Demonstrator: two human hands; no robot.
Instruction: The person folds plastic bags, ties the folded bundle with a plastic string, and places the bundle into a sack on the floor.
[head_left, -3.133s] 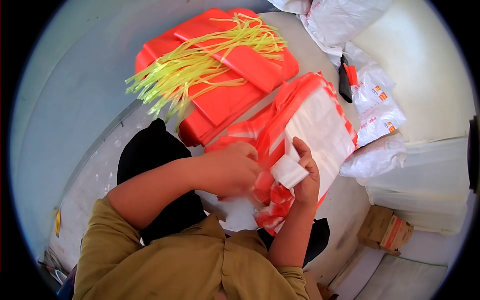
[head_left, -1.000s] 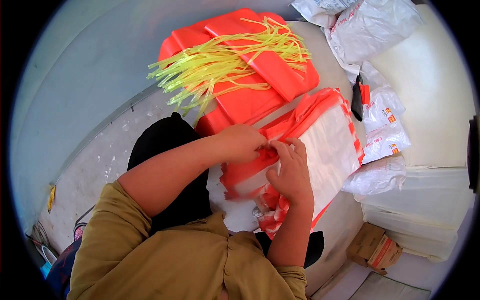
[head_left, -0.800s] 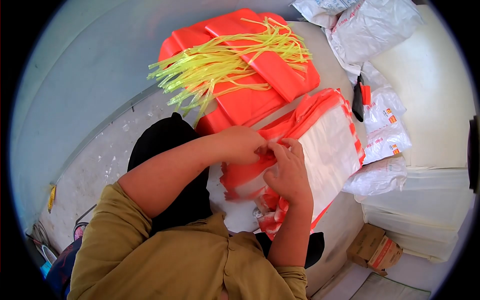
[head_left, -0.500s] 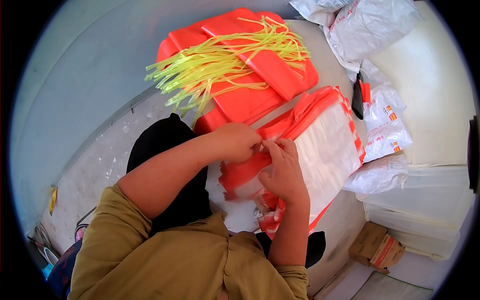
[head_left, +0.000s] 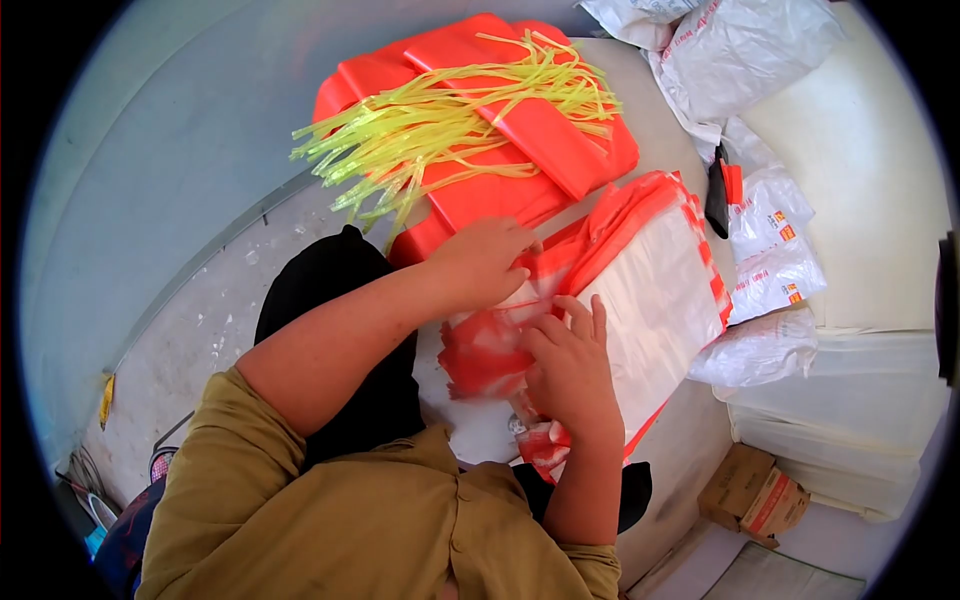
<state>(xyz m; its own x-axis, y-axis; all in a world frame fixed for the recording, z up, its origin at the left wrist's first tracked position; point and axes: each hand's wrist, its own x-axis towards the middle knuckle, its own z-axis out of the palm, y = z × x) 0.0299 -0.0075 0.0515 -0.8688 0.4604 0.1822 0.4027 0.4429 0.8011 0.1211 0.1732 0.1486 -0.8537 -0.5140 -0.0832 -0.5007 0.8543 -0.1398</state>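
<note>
Across my lap lies a stack of clear plastic bags (head_left: 655,290) with red edges. My left hand (head_left: 487,262) is over the stack's upper left corner, its thumb and fingers bent but apart. Just below and to the right, my right hand (head_left: 572,360) rests on the near left part of the stack with its fingers spread. Under and beside the hands is a loose, crumpled red-and-clear bag end (head_left: 485,352), blurred by motion. I cannot tell whether either palm touches it.
Beyond the stack lies a pile of folded red plastic sheets (head_left: 470,205), topped by a bundle of yellow-green plastic strips (head_left: 400,140). White printed bags (head_left: 770,225) lie at the right, near a black object (head_left: 716,195). A cardboard box (head_left: 750,490) stands at the lower right.
My hands have moved apart from their meeting point, the left up slightly and the right down. Their fingers have opened from a pinch. The loose red bag end has shifted.
</note>
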